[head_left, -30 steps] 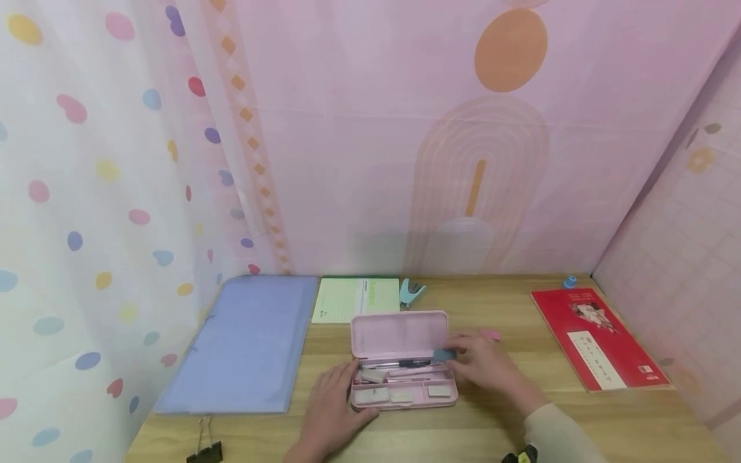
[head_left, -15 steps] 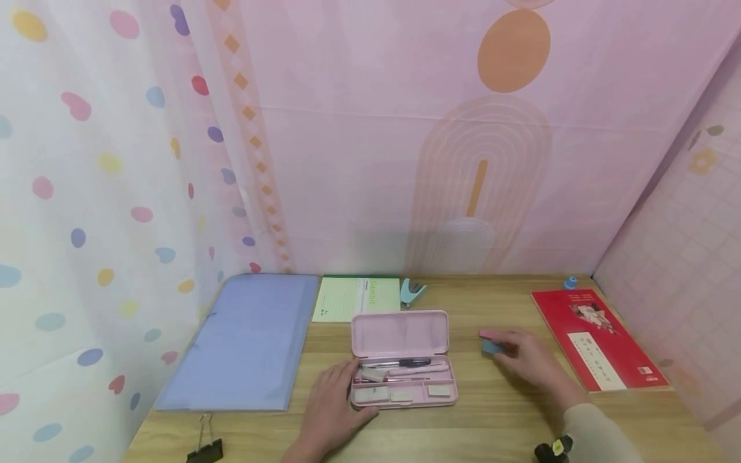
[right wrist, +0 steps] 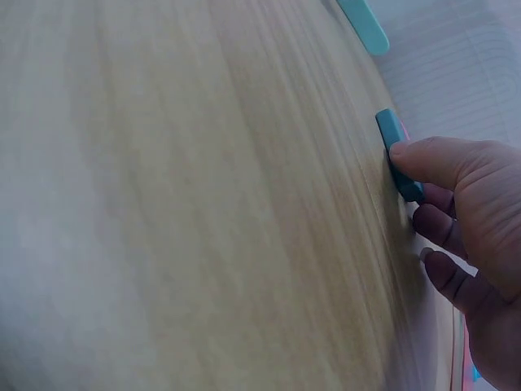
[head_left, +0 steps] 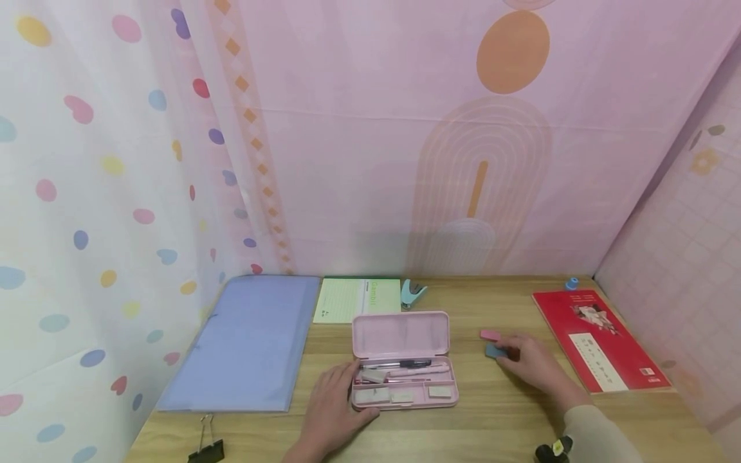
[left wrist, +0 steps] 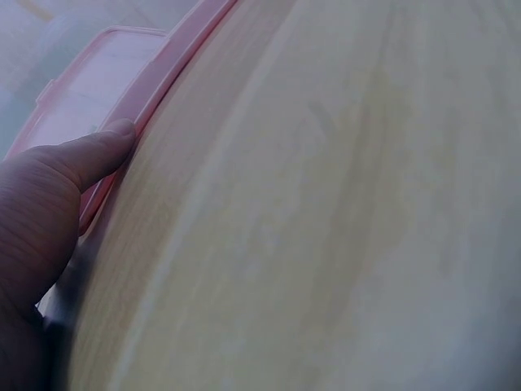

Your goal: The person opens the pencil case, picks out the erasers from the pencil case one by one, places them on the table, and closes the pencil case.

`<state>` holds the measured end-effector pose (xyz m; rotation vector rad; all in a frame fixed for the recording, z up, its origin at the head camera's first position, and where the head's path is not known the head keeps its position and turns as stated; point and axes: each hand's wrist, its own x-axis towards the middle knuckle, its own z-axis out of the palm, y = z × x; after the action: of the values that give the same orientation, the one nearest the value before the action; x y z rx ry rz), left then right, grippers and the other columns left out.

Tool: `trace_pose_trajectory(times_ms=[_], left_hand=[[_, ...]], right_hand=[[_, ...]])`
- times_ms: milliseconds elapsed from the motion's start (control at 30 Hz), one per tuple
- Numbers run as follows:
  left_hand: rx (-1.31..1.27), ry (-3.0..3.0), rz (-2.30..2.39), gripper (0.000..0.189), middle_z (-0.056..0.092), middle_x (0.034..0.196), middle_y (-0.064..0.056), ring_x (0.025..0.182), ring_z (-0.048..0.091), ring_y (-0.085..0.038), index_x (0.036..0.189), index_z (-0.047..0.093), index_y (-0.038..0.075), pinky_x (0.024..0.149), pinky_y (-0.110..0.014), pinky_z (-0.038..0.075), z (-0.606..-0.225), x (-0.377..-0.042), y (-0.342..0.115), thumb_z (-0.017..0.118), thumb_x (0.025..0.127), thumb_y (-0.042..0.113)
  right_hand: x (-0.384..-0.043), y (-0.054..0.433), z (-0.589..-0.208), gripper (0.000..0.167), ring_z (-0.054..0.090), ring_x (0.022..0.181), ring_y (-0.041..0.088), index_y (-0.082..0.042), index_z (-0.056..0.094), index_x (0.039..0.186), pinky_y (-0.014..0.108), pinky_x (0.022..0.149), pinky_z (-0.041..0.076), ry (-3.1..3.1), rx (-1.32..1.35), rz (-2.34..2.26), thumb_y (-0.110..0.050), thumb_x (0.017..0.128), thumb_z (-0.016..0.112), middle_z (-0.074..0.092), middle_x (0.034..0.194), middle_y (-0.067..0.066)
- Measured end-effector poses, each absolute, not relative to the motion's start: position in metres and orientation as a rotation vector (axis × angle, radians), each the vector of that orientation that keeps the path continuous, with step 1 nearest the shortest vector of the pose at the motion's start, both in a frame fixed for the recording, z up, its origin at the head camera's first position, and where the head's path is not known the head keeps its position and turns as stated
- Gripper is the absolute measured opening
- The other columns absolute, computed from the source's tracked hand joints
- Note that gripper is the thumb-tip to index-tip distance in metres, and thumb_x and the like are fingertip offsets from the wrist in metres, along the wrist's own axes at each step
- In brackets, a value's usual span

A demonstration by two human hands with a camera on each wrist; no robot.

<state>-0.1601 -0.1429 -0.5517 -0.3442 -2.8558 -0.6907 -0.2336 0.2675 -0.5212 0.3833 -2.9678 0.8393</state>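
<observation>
A pink pencil case (head_left: pixel 401 334) lies with its lid up in the middle of the table. Pens (head_left: pixel 399 364) and several whitish erasers (head_left: pixel 372 395) are inside it. My left hand (head_left: pixel 331 408) holds the case's near left corner, fingers along the left side. The left thumb (left wrist: pixel 102 155) presses on the case's edge in the left wrist view. To the right of the case, my right hand (head_left: pixel 535 368) pinches a small blue eraser (head_left: pixel 495 350) at the tabletop. The eraser (right wrist: pixel 392 130) shows between thumb and fingers in the right wrist view. Just behind it lies a pink eraser (head_left: pixel 489 335).
A blue folder (head_left: pixel 243 341) lies at left, with a black binder clip (head_left: pixel 206 451) before it. Behind the case are a green notepad (head_left: pixel 344 300) and a light-blue stapler (head_left: pixel 412 293). A red booklet (head_left: pixel 596 334) and a small blue pencil sharpener (head_left: pixel 572 283) are at right.
My right hand has carried the blue eraser from above the case's right side to the table beside the pink eraser. The left hand has stayed on the case.
</observation>
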Motion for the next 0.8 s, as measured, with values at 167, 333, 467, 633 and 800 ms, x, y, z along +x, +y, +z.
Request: trace_pose_trajectory(times_ms=[167, 333, 467, 633, 800], left_hand=[[-0.348, -2.852, -0.686, 0.100, 0.052, 0.135, -0.004, 0.125, 0.043, -0.027, 0.143, 0.043, 0.016, 0.109, -0.045, 0.031, -0.552, -0.160, -0.143, 0.065, 0.067, 0.077], [-0.353, -2.852, -0.687, 0.100, 0.052, 0.135, -0.004, 0.125, 0.043, -0.027, 0.143, 0.044, 0.015, 0.109, -0.045, 0.031, -0.552, -0.160, -0.144, 0.066, 0.067, 0.076], [-0.353, -2.846, -0.693, 0.100, 0.053, 0.135, -0.005, 0.125, 0.044, -0.028, 0.143, 0.044, 0.015, 0.109, -0.046, 0.032, -0.552, -0.159, -0.143, 0.067, 0.067, 0.075], [-0.338, -2.847, -0.695, 0.100, 0.052, 0.136, -0.005, 0.125, 0.044, -0.027, 0.143, 0.044, 0.015, 0.109, -0.046, 0.031, -0.551, -0.160, -0.144, 0.069, 0.066, 0.074], [-0.340, -2.858, -0.680, 0.100, 0.051, 0.137, -0.005, 0.126, 0.043, -0.027, 0.144, 0.043, 0.015, 0.110, -0.046, 0.030, -0.551, -0.160, -0.143, 0.069, 0.066, 0.073]], right_hand=[[-0.233, 0.267, -0.521, 0.031, 0.055, 0.087, 0.015, -0.013, 0.072, 0.109, 0.038, 0.077, 0.052, -2.974, 0.372, 0.845, -0.020, 0.080, 0.078, 0.065, 0.103, 0.000], [-0.232, 0.268, -0.520, 0.035, 0.057, 0.089, 0.016, -0.013, 0.070, 0.114, 0.038, 0.077, 0.053, -2.978, 0.297, 0.936, -0.023, 0.081, 0.078, 0.064, 0.102, 0.000], [-0.229, 0.264, -0.514, 0.036, 0.060, 0.093, 0.018, -0.020, 0.069, 0.117, 0.038, 0.078, 0.055, -2.948, 0.275, 1.004, -0.026, 0.083, 0.077, 0.064, 0.106, -0.001], [-0.221, 0.245, -0.498, 0.042, 0.060, 0.087, 0.015, -0.021, 0.068, 0.122, 0.033, 0.071, 0.053, -2.878, 0.436, 0.853, -0.025, 0.081, 0.078, 0.066, 0.102, -0.002], [-0.214, 0.215, -0.491, 0.036, 0.061, 0.085, 0.014, -0.011, 0.071, 0.111, 0.034, 0.072, 0.054, -2.767, 0.622, 0.716, -0.022, 0.078, 0.080, 0.067, 0.103, 0.000]])
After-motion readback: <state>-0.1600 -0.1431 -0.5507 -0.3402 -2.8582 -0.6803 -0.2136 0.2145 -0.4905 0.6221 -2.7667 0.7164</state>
